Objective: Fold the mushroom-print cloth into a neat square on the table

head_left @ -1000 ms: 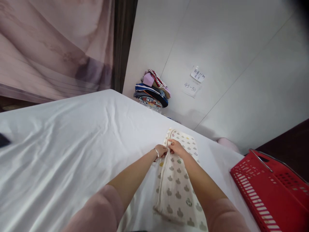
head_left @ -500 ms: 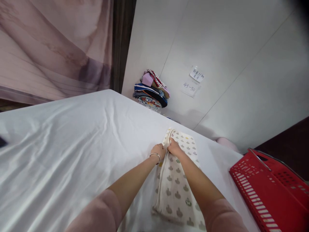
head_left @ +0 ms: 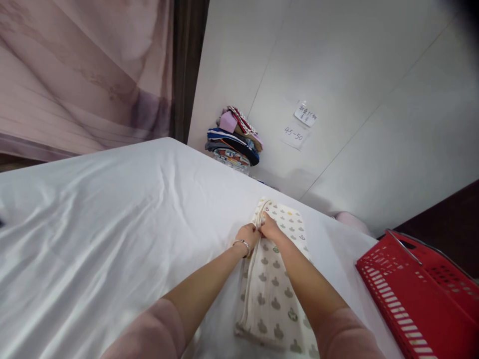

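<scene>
A long folded cream cloth (head_left: 275,291) with a grey, green and yellow print lies on the white-covered surface. A raised seam or piped edge runs along its left side. My left hand (head_left: 248,235), a bracelet at the wrist, is closed on that edge in the upper half of the cloth. Right beside it, my right hand (head_left: 270,228) pinches the same edge from the other side. The two hands nearly touch, and the fingertips are partly hidden. Whether the cloth is a blanket or a cover I cannot tell.
A red plastic basket (head_left: 419,294) with a metal handle stands at the right. Beyond the far edge of the white sheet (head_left: 123,214) rises a stack of folded clothes (head_left: 234,139) against the wall. Paper notes (head_left: 294,134) are stuck there, and a pink curtain (head_left: 82,75) hangs at left.
My left hand has shifted slightly and its fingers have closed in on the edge. My right hand's fingers have curled tighter around it. The cloth lies in nearly the same place.
</scene>
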`<state>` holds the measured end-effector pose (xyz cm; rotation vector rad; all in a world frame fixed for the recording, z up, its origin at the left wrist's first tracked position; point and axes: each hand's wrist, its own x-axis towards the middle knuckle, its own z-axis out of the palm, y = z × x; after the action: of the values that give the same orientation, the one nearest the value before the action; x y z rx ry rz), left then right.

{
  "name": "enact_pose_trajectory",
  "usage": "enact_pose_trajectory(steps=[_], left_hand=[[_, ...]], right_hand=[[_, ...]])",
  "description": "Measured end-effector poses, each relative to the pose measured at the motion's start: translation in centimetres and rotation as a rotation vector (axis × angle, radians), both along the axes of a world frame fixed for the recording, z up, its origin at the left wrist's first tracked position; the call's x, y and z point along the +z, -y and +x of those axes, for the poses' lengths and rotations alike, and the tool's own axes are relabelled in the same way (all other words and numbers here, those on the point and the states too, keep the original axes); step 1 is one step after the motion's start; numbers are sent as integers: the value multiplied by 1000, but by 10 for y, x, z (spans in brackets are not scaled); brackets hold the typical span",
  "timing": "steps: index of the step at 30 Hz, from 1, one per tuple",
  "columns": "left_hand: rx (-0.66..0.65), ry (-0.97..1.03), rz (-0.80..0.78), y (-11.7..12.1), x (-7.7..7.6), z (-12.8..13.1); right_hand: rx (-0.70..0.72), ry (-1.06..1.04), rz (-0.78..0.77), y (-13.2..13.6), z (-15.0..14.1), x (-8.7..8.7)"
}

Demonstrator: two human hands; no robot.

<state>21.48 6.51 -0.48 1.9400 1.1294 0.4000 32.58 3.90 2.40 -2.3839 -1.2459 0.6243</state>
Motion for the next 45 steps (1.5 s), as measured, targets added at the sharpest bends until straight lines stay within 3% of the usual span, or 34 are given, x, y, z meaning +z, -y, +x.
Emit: enact_pose_trajectory(steps=[11,21,30,38,45], left_hand=[[21,-33,-74,5,7,-1],[38,-62,-4,6,1,-3],[26,-19,133,11,-13,-4],[10,-11,103,10,-13,-4],[-7,-26,80,11,-7,-7]], right_hand=[[16,-70,36,7,7,3],[133,242,211,12,17,-11],[29,340,259,-6,28,-14],[55,347,209,-30,31,-14],[-11,373,104,-42,31,-12]])
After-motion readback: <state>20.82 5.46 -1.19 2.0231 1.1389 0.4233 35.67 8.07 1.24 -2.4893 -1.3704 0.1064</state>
